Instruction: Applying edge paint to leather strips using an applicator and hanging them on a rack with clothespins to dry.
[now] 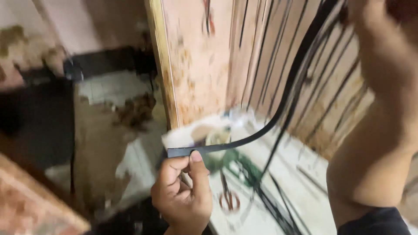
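Observation:
My left hand (183, 191) pinches the free end of a long flat black strip (278, 117) between thumb and fingers at lower centre. The strip curves up and to the right to my right hand (379, 39), raised at the top right, which appears to grip its upper part; the grip itself is blurred. Several more black strips (305, 82) hang beside it against a wooden panel (196, 65).
A white worktop (278, 174) below holds orange-handled scissors (228, 200), a roll of tape (217, 137) and loose black strips. A dark opening and rubble lie at the left (43, 122). A wooden edge crosses the bottom left corner (35, 204).

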